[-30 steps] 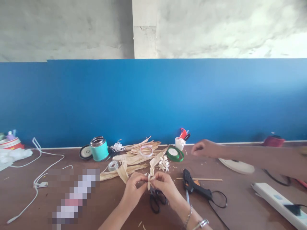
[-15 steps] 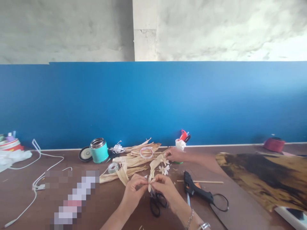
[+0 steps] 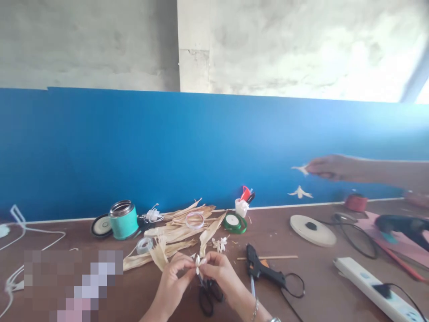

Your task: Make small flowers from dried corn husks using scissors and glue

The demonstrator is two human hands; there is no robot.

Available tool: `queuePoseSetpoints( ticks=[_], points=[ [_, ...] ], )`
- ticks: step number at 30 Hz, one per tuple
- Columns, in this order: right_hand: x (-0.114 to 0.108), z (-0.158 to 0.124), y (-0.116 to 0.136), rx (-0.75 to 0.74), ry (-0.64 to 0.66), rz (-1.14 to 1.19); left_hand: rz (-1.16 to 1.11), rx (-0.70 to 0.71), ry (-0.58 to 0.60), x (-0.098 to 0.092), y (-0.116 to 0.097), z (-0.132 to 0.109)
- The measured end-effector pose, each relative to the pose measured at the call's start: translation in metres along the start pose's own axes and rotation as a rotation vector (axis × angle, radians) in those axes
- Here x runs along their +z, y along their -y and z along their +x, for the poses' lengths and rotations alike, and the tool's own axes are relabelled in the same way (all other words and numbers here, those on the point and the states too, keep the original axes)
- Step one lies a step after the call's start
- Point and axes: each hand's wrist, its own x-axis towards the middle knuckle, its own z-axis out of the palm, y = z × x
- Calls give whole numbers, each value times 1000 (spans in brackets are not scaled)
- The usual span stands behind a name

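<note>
My left hand [image 3: 174, 277] and my right hand [image 3: 219, 270] meet low in the middle, both pinching a small pale husk flower [image 3: 198, 263] between fingertips. Black scissors [image 3: 208, 295] lie on the table right under my hands. Just beyond them is a heap of dried corn husks [image 3: 174, 232] and a few finished husk flowers [image 3: 219, 243]. A black glue gun [image 3: 259, 268] lies to the right of my right hand.
Another person's hand [image 3: 326, 167] is raised at right, holding a small husk flower; a second flower [image 3: 300, 192] is in the air below it. On the brown table: teal jar [image 3: 123, 219], green ribbon spool [image 3: 234, 222], white cup of pens [image 3: 241, 205], white round disc [image 3: 312, 230], power strip [image 3: 375, 288], cables.
The other person's arm has pulled back from the husk pile and risen to the upper right with a flower. My hands stay together on the small flower; the view has shifted.
</note>
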Motion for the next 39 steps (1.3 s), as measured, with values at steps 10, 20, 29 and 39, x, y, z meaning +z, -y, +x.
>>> queuePoseSetpoints(
  ticks=[10,20,29,39],
  points=[
    [1,-2,0,-4,-36,10,16,-31,-30,2,4,1],
    [2,-1,-1,-29,-55,-34,134,91,-78,1,-1,-1],
    [4,-2,-1,-32,7,5,109,94,-12,-1,-2,-2],
    [-1,-2,-3,-74,62,58,29,-51,-33,1,-2,-2]
  ],
)
